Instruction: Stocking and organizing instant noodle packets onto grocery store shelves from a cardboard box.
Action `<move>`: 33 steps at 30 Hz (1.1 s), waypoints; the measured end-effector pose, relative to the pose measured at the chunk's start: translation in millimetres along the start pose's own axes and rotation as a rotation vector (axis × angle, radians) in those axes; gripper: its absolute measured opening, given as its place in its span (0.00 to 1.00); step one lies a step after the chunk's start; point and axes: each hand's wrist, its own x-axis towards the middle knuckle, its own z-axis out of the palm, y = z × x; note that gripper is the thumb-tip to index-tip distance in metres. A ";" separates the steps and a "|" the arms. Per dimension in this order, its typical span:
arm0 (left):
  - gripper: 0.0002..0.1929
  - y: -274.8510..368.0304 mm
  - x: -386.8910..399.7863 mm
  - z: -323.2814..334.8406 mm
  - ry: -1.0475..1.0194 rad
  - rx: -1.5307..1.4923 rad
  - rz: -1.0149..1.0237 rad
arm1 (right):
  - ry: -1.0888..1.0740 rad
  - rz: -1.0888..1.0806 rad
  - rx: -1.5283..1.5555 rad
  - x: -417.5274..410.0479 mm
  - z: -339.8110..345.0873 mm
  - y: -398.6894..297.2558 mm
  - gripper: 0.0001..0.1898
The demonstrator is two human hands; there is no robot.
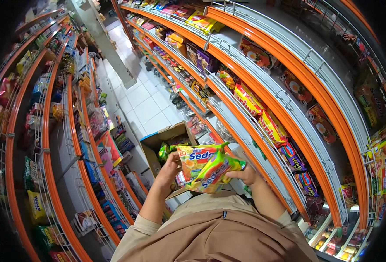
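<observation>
In front of my body, above an open cardboard box (149,154), I hold instant noodle packets. My left hand (170,172) grips the left edge of a Mie Sedaap packet (197,157) with a red, white and yellow front. My right hand (243,175) is closed on the right end of a green and yellow Sedaap packet (209,178), which overlaps the first one and hides part of it. More packets (164,151) lie in the box below, partly covered by my hands and the held packs.
Orange-edged shelves with wire rails (245,67) curve along my right, bearing noodle packets (273,127) and snack boxes (201,59). Another shelf rack (45,131) with bagged snacks runs along my left. White floor tiles (147,104) and a grey pillar (106,42) lie ahead.
</observation>
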 end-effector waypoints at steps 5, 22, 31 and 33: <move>0.39 7.4 -16.4 48.9 -0.326 -0.458 0.131 | 0.151 -0.132 0.033 -2.9 0.7 1.8 0.23; 0.38 -17.7 3.7 115.4 -0.033 -0.408 0.016 | 0.691 -0.191 -0.276 -10.4 18.0 25.3 0.20; 0.38 34.3 2.0 128.2 -0.148 0.114 0.153 | 0.433 -0.331 -1.452 -44.4 18.2 -57.0 0.45; 0.43 43.1 3.0 134.6 -0.287 0.222 0.178 | 0.298 -0.316 -1.524 -41.1 25.6 -72.7 0.46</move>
